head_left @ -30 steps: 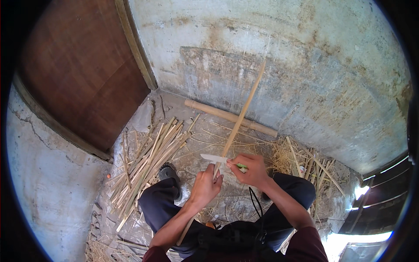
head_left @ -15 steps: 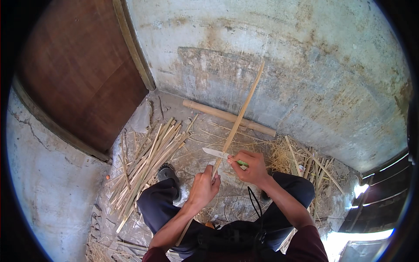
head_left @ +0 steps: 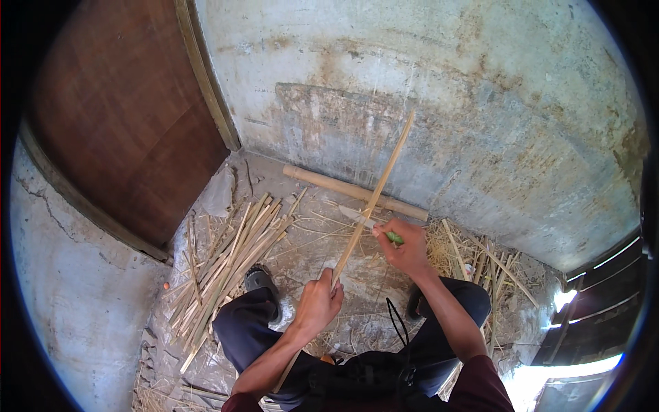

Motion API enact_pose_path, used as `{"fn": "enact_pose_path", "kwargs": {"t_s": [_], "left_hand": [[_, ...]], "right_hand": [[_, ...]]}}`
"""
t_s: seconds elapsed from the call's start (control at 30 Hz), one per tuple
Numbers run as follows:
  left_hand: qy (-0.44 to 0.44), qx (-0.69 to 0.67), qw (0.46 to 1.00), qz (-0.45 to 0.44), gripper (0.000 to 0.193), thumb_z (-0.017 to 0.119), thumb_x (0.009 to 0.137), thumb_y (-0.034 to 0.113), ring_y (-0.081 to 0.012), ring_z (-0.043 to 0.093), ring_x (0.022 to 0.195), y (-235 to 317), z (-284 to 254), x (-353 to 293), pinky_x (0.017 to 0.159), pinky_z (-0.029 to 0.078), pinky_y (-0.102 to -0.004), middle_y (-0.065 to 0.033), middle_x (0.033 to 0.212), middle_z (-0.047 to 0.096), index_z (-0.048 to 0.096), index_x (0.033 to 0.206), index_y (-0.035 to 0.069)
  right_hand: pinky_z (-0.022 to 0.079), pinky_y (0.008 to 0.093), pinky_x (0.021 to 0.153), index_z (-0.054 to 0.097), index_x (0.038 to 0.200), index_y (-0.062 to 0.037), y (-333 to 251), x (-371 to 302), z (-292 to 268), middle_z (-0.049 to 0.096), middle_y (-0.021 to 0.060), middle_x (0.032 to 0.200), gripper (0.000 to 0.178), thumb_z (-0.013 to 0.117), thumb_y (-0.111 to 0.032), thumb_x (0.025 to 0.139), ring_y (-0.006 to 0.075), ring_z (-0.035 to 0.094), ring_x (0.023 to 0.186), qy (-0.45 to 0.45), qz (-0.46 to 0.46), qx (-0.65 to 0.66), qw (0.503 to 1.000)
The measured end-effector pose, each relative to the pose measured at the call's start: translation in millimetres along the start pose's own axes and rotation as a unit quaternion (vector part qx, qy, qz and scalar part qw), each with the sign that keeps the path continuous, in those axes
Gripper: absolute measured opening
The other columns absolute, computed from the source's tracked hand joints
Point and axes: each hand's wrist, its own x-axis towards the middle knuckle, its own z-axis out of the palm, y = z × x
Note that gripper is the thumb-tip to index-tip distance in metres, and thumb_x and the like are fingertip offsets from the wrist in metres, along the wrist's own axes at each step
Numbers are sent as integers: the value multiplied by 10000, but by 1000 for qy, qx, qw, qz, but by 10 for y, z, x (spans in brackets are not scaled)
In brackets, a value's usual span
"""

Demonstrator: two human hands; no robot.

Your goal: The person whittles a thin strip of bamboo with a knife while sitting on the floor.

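A long, narrow bamboo strip (head_left: 384, 175) slants up and away from my lap toward the wall. My left hand (head_left: 318, 302) is closed around its lower part, and the strip's tail shows again below my wrist. In my right hand (head_left: 403, 246) is a knife (head_left: 355, 215) with a green handle. Its pale blade lies across the strip, well beyond my left hand, with the tip pointing left. From this view I cannot tell how deep the edge sits in the bamboo.
A pile of split bamboo strips (head_left: 230, 264) lies on the floor at left. A thick bamboo pole (head_left: 322, 181) rests along the stained wall (head_left: 508, 137). Straw shavings (head_left: 443, 250) and more sticks (head_left: 504, 271) lie at right. A brown door (head_left: 130, 117) stands at upper left.
My right hand and the knife have slid up and away along the bamboo strip, farther from my left hand. The left hand keeps its grip in nearly the same place.
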Motion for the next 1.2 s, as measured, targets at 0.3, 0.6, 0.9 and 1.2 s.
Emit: {"fn": "enact_pose_path", "kwargs": {"t_s": [0.3,0.6,0.9,1.2], "left_hand": [[-11,32,999,-15,195,728,959,65,-487,725,694,-24,24,-116,611,564,-521,-287,702,673,574,994,-48],[-46,49,998,-2,183,726,962,83,-473,726,684,-60,65,-362,612,561,-517,-263,702,683,586,991,-31],[-104,-34,993,-33,358,734,1053,286,-404,722,651,109,-136,-232,622,546,-456,-223,710,674,586,981,-31],[-110,-91,985,-97,442,571,1143,417,-221,589,668,-156,52,-100,663,482,-402,-94,715,594,611,1008,-2]], "right_hand": [[530,347,620,766,972,-39,180,143,-163,785,119,859,53,797,-80,959,228,747,703,10,57,-48,997],[483,270,702,712,960,-2,834,376,-506,721,48,810,132,745,-103,1038,55,613,795,163,55,58,983],[391,260,549,638,1039,-76,614,268,-649,633,-12,821,135,689,-189,1094,38,486,651,194,315,280,886],[424,285,529,596,1271,-85,1064,-10,-696,670,38,874,193,569,-221,1137,87,548,629,134,156,-65,977]]}}
